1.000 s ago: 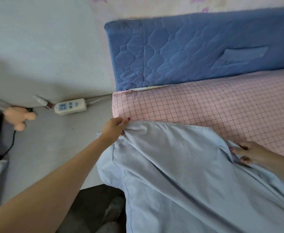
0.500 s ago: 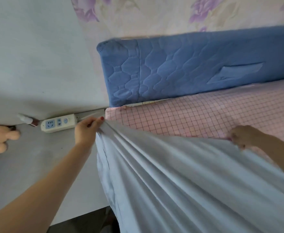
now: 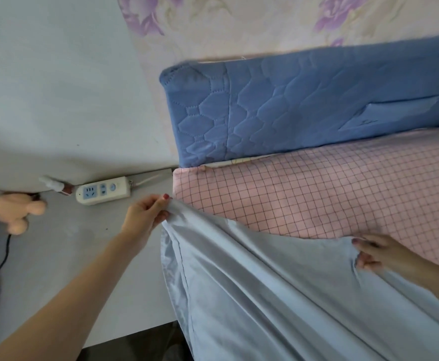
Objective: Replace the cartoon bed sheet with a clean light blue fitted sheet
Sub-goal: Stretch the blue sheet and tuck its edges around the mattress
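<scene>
your left hand (image 3: 145, 217) pinches the light blue fitted sheet (image 3: 265, 295) by its corner, just short of the pink checked mattress (image 3: 330, 194) corner; your right hand (image 3: 377, 252) grips its top edge. carry that corner up and over, keeping the edge taut.

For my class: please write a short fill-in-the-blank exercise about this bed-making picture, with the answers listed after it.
1. The left hand pinches a corner of the light ____ sheet.
2. The mattress cover under it is pink with a ____ pattern.
3. The white power strip lies ____ of the bed.
4. The right hand grips the sheet's ____ edge.

Answers: blue; grid; left; top
</scene>
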